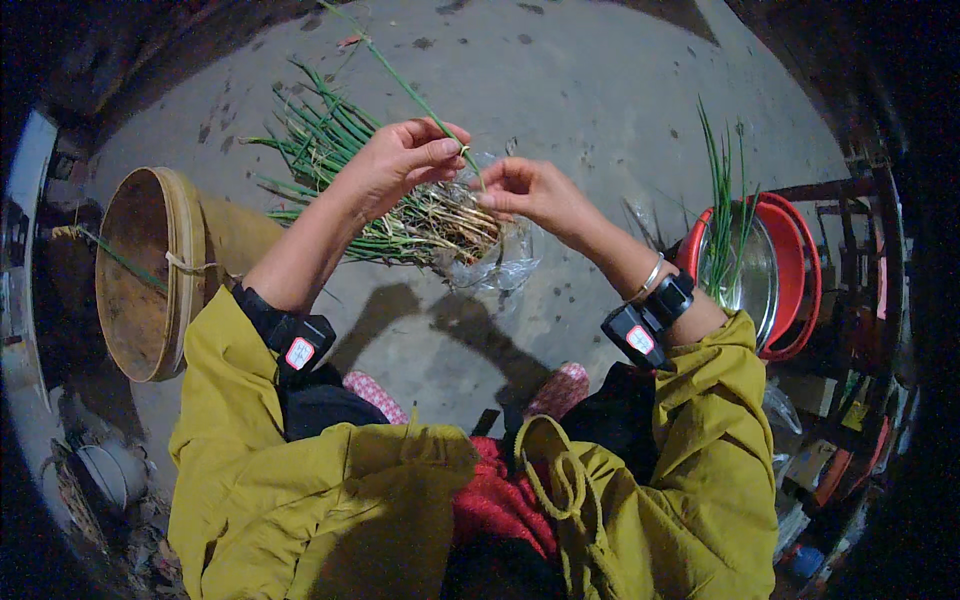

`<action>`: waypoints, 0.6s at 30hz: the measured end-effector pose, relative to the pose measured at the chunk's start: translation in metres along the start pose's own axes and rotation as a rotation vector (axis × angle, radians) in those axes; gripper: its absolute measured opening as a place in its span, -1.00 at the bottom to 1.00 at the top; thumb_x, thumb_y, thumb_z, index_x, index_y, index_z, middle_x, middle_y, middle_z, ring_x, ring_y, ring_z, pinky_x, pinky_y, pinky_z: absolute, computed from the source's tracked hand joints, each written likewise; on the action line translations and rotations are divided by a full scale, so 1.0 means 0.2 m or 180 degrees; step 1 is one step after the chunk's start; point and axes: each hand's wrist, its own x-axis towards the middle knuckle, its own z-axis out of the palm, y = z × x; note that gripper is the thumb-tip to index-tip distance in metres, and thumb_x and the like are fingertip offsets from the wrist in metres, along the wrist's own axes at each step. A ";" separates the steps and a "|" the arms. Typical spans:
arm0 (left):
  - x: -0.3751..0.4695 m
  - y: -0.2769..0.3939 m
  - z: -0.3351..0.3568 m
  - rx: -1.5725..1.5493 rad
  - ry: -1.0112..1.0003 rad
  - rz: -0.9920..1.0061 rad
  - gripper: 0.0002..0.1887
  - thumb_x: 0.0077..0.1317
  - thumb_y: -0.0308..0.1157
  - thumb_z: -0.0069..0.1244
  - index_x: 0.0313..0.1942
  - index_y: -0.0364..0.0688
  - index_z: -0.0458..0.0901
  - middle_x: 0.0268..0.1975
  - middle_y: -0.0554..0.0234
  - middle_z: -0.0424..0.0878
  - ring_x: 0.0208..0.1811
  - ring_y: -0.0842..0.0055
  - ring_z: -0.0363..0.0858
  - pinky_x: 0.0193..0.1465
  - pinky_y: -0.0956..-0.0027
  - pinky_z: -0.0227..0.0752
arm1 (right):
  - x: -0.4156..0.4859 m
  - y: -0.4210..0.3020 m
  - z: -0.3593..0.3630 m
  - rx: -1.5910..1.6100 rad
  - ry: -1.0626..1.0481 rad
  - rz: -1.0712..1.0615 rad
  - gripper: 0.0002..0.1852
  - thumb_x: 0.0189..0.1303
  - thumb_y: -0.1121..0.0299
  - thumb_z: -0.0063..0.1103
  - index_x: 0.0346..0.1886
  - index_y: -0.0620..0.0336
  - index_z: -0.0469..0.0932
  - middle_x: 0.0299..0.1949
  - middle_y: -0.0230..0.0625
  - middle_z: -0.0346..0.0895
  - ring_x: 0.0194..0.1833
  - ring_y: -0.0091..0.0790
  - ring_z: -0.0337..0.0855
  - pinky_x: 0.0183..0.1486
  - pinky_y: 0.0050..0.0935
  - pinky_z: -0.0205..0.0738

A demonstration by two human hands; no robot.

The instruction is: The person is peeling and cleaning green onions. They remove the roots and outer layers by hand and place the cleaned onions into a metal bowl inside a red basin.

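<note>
One long green onion stalk (403, 84) runs from the top of the view down to my hands. My left hand (411, 154) pinches it between thumb and fingers. Close by on the right, my right hand (529, 193) has thumb and forefinger closed at the stalk's lower end; the tips partly hide that end. Beneath both hands a heap of green onions (322, 142) lies on the floor, green tops to the left. Their pale, rooty ends rest on a clear plastic bag (506, 262).
A tall round wooden bucket (176, 277) lies tipped at the left, a green stalk in its mouth. At the right, a red basin (795, 277) holds a metal bowl (759, 289) with upright green onions (721, 195). Shelving with boxes (810, 394) stands at the right edge.
</note>
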 end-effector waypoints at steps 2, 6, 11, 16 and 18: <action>0.00 0.00 0.03 0.0306 0.0106 0.0103 -0.75 0.05 -0.40 0.06 -0.25 -0.30 0.52 -0.32 0.32 0.55 -0.29 0.68 0.48 -0.24 0.59 0.37 | 0.03 -0.03 0.04 0.0912 0.0275 0.0067 -0.74 0.01 0.27 0.19 -0.31 0.24 0.46 -0.45 -0.44 0.47 -0.45 -0.65 0.46 -0.41 -0.68 0.35; -0.01 -0.01 0.06 0.1257 0.0539 0.0512 -0.78 0.04 -0.30 0.09 -0.38 -0.26 0.59 -0.44 0.38 0.57 -0.45 0.75 0.39 -0.45 0.63 0.17 | 0.08 -0.06 0.07 0.1896 0.0414 0.0079 -0.77 0.10 0.25 0.09 -0.32 0.23 0.43 -0.40 -0.37 0.48 -0.43 -0.56 0.52 -0.40 -0.68 0.42; 0.00 -0.02 0.00 0.1016 0.0832 0.0638 -0.80 0.06 -0.29 0.07 -0.41 -0.25 0.55 -0.43 0.36 0.57 -0.44 0.74 0.42 -0.42 0.64 0.22 | 0.10 -0.03 0.06 0.2253 0.0527 0.0159 -0.81 0.11 0.32 0.07 -0.31 0.24 0.41 -0.44 -0.34 0.48 -0.50 -0.55 0.48 -0.47 -0.68 0.40; 0.01 -0.01 -0.09 0.0216 0.1028 0.0544 -0.78 0.16 -0.29 -0.01 -0.34 -0.26 0.44 -0.35 0.28 0.56 -0.34 0.64 0.54 -0.31 0.65 0.41 | 0.10 0.03 0.00 0.1629 0.0653 0.0080 -0.82 0.11 0.34 0.07 -0.33 0.26 0.43 -0.47 -0.38 0.47 -0.49 -0.61 0.42 -0.44 -0.68 0.33; 0.01 -0.01 -0.10 0.0167 0.1067 0.0624 -0.80 0.16 -0.29 -0.02 -0.35 -0.25 0.43 -0.36 0.27 0.56 -0.35 0.64 0.55 -0.33 0.65 0.43 | 0.10 0.06 -0.02 0.1256 0.0532 0.0030 -0.82 0.10 0.33 0.08 -0.34 0.26 0.44 -0.48 -0.41 0.46 -0.47 -0.63 0.40 -0.41 -0.68 0.30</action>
